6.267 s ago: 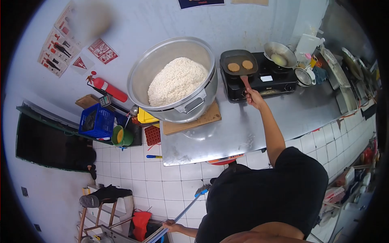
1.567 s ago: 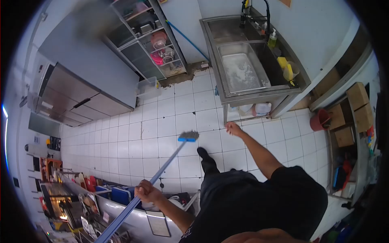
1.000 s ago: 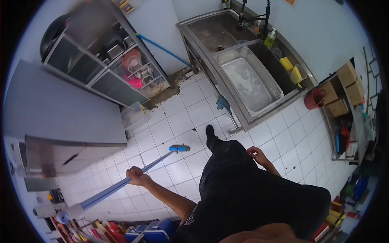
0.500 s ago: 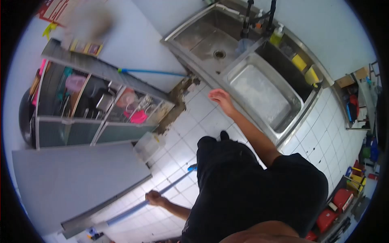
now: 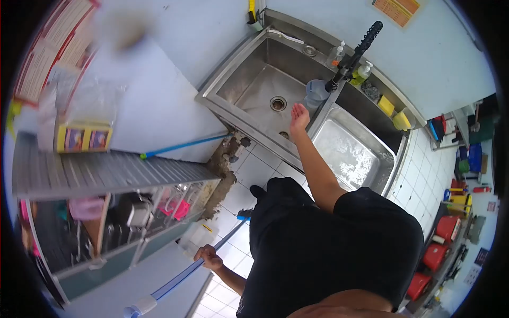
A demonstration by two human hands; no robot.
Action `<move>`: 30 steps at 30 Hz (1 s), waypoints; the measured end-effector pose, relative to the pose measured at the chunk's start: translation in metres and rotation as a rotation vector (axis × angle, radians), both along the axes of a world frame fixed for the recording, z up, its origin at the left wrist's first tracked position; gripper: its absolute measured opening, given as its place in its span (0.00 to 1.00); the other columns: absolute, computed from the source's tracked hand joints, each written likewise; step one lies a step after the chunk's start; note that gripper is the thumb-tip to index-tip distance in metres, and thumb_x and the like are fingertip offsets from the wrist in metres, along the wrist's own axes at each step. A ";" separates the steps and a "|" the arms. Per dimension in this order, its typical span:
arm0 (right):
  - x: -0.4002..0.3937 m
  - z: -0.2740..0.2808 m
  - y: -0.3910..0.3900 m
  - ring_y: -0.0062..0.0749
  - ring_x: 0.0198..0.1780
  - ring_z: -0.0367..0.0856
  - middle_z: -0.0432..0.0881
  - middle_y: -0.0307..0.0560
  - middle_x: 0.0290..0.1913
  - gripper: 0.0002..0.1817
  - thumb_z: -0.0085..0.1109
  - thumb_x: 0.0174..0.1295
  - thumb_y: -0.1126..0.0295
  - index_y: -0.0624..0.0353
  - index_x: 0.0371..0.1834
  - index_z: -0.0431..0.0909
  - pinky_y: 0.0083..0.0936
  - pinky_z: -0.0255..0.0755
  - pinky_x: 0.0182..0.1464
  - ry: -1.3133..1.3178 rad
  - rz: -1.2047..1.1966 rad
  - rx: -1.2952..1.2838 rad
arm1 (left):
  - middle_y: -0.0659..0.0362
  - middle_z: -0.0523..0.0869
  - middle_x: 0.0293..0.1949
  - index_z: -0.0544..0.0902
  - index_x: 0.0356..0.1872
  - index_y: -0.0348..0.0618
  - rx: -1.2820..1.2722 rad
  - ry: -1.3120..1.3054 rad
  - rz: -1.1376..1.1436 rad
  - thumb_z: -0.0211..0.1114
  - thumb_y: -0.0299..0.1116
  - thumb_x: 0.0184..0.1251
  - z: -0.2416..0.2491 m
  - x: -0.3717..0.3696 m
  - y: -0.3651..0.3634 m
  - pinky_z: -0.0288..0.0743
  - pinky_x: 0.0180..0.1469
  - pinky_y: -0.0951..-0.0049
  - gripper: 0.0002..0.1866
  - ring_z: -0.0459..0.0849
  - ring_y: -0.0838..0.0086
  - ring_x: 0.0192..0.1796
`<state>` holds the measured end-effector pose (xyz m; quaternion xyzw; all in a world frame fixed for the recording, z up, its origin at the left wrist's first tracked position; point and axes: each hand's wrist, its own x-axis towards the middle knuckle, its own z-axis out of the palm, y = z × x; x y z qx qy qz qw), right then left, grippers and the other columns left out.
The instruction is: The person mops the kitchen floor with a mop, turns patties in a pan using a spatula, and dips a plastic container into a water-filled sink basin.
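My left hand [image 5: 209,256] is closed around the long blue pole [image 5: 179,276] of a floor tool. Its blue head [image 5: 244,214] rests on the tiles by my leg, and the pole slants towards the lower left. My right hand [image 5: 299,116] is raised near the edge of the steel sink [image 5: 252,119], palm up, fingers slightly curled and nothing in it. Close beyond that hand, a clear plastic cup [image 5: 316,91] stands in the sink beside the black tap [image 5: 347,66].
A steel tray [image 5: 350,153] lies in the right basin. Soap bottles and yellow sponges [image 5: 386,105] line the sink's back ledge. On the left is a shelf rack [image 5: 106,172] with utensils. Another blue pole [image 5: 185,146] leans against the wall. Red containers [image 5: 435,255] sit at the right.
The view has shifted, showing more of the sink's back and the rack's top. My right hand has moved from beside the sink to over its edge. My left hand still holds the pole.
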<state>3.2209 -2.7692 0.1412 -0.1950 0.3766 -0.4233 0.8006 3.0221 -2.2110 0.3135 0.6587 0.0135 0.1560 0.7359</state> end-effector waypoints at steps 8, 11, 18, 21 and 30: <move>0.045 -0.152 -0.096 0.39 0.58 0.77 0.81 0.51 0.56 0.23 0.41 0.69 0.57 0.62 0.55 0.77 0.36 0.66 0.63 0.456 -0.303 -0.037 | 0.64 0.63 0.19 0.75 0.43 0.43 0.424 -0.349 -0.305 0.44 0.45 0.79 -0.018 0.164 0.004 0.56 0.19 0.75 0.17 0.63 0.76 0.19; 0.069 -0.253 -0.138 0.50 0.60 0.76 0.80 0.59 0.57 0.29 0.36 0.70 0.54 0.64 0.55 0.81 0.41 0.64 0.65 0.802 -0.436 0.005 | 0.64 0.64 0.19 0.75 0.42 0.43 0.398 -0.224 -0.186 0.45 0.45 0.79 -0.030 0.198 0.004 0.56 0.19 0.75 0.16 0.63 0.75 0.19; 0.125 -0.195 -0.165 0.51 0.47 0.81 0.84 0.59 0.46 0.30 0.37 0.71 0.51 0.69 0.50 0.79 0.40 0.70 0.55 0.832 -0.714 0.053 | 0.63 0.65 0.20 0.74 0.41 0.43 0.383 -0.092 -0.144 0.46 0.43 0.77 -0.048 0.276 -0.016 0.57 0.19 0.75 0.15 0.64 0.75 0.19; 0.126 -0.220 -0.182 0.53 0.39 0.81 0.83 0.63 0.42 0.28 0.41 0.69 0.54 0.72 0.44 0.80 0.45 0.72 0.48 1.039 -0.821 0.161 | 0.62 0.66 0.20 0.73 0.40 0.43 0.388 -0.070 -0.164 0.46 0.42 0.76 -0.051 0.299 -0.025 0.57 0.19 0.74 0.14 0.64 0.75 0.19; 0.120 -0.176 -0.171 0.44 0.35 0.77 0.83 0.57 0.38 0.27 0.54 0.62 0.55 0.79 0.37 0.78 0.44 0.69 0.40 0.805 -1.008 0.315 | 0.61 0.68 0.21 0.72 0.38 0.44 0.356 -0.074 -0.220 0.48 0.41 0.74 -0.059 0.333 -0.038 0.58 0.18 0.74 0.12 0.65 0.74 0.19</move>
